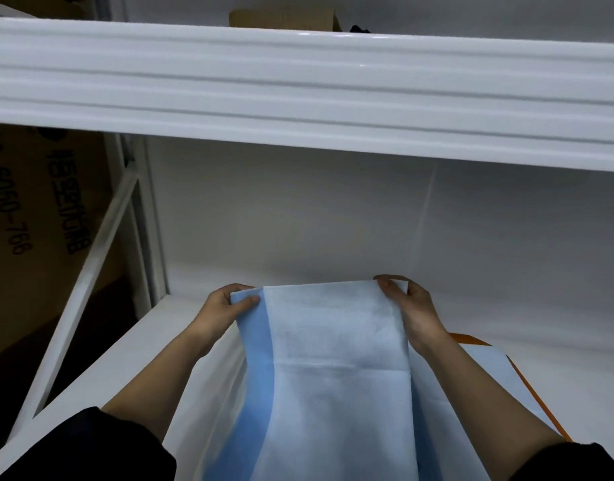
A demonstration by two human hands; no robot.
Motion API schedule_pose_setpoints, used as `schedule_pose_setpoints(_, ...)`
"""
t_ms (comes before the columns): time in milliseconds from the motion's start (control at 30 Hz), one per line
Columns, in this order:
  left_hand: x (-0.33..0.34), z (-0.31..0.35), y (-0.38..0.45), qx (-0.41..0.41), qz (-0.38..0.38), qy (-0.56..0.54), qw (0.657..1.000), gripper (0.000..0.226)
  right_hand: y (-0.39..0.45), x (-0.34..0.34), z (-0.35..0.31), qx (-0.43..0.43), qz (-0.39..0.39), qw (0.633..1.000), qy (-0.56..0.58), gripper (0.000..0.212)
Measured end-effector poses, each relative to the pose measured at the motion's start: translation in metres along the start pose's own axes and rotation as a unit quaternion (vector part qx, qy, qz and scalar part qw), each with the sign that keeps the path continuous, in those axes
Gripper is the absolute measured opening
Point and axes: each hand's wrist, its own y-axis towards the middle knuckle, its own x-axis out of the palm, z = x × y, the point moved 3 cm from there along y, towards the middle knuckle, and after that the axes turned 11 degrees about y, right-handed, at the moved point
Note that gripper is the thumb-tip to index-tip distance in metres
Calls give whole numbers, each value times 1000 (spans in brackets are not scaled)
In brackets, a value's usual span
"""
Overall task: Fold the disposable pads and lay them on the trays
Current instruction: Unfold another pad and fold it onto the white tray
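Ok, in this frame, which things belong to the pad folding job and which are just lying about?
Job:
- pad, held up by its top corners
- left hand, pinching the left corner
- right hand, pinching the right corner
- orange tray at right, a pad already on it

Lying about:
- printed carton, left of the rack
- brown box on the upper shelf

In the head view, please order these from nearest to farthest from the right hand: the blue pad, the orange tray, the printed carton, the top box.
1. Blue pad: pinched in the right hand at its far corner.
2. Orange tray: just below that wrist, on the right.
3. Printed carton: far left, beside the rack.
4. Top box: on the upper shelf, behind the beam. Items 3 and 4 are close to call.
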Motion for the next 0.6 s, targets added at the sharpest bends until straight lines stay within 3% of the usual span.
schedule_pose_setpoints(200, 1, 1, 7, -4, 34, -6, 999, 11, 1, -3, 0, 2, -5, 1000, -4, 16)
schedule_pose_setpoints(267, 1, 3, 9, -9, 36, -22, 999, 14, 2, -10, 6, 38, -42, 998, -1, 28)
schedule_pose_setpoints(400, -3, 1, 18, -33, 35, -39, 998, 17, -6, -32, 42, 177, -131, 965, -139, 35)
schedule_pose_setpoints(467, -1, -1, 22, -48, 29, -44, 997, 23, -5, -43, 65, 201, -108, 956, -185, 31)
schedule_pose_setpoints(600, 4, -12, 31, -80, 37, -55, 995, 35, 2, -38, 87, 149, -23, 980, -133, 30)
